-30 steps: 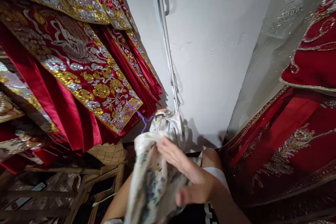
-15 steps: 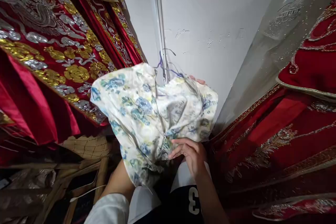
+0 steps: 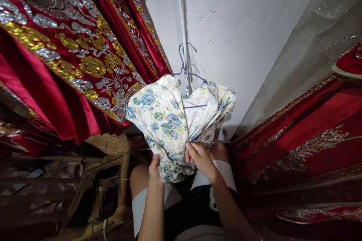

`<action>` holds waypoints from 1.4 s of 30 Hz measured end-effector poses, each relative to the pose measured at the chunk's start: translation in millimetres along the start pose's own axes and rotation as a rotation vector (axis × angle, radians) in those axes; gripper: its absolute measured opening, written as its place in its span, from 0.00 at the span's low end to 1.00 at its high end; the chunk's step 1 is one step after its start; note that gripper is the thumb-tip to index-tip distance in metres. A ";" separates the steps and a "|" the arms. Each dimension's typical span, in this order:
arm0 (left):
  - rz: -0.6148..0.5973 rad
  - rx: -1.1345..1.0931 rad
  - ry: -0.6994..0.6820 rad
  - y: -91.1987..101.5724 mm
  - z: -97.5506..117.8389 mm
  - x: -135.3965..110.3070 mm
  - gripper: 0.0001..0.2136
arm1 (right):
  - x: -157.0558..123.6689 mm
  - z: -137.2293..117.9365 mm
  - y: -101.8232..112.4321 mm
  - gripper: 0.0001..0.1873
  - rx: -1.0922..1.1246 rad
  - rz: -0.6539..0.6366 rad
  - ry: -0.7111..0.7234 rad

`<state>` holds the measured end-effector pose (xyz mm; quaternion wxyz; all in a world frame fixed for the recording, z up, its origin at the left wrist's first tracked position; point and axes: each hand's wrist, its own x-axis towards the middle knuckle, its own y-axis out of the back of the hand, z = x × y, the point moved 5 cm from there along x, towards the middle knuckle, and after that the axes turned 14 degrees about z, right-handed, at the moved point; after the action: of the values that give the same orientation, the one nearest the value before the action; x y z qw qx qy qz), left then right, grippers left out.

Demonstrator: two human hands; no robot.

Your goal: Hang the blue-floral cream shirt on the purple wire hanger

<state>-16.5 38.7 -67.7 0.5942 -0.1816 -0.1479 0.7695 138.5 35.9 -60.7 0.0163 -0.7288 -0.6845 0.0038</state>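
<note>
A short-sleeved white blouse (image 3: pixel 169 120) with blue, green and yellow flowers hangs on a purple hanger (image 3: pixel 181 58) in front of my knees. My right hand (image 3: pixel 196 154) pinches its front edge, low at the point where the neckline crosses. At the blouse's lower left side is my left hand (image 3: pixel 154 165), thumb up along the cloth, its other fingers hidden behind the fabric. Through the open neckline shows the hanger's bottom bar, and the hook stands clear above the collar.
Red cloth with gold and silver sequins (image 3: pixel 93 66) hangs on the left. To the right are a sheer pale cloth (image 3: pixel 294 45) and red embroidered fabric (image 3: pixel 296 131). A white wall (image 3: pixel 232 19) stands ahead. At lower left is a bamboo frame (image 3: pixel 124 177).
My left hand has come out from behind the blouse to its left side. My right hand, fingers apart before, now pinches the front edge. More of the hanger shows.
</note>
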 end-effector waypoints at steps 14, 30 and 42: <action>0.092 0.527 -0.648 -22.8 -20.7 -2.4 0.11 | 4.7 1.0 -4.5 0.22 0.127 0.104 -0.074; -0.194 0.575 -0.644 -81.5 -69.3 -24.4 0.09 | 109.8 -157.6 -1.7 0.19 0.141 0.211 0.309; -0.227 0.694 -1.208 -156.3 158.3 41.6 0.09 | 87.7 -165.0 17.8 0.18 0.084 0.212 0.428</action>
<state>36.5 116.2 138.2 0.5081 0.4939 -0.2161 0.6717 166.4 119.2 105.2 0.1906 -0.7795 -0.5845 -0.1205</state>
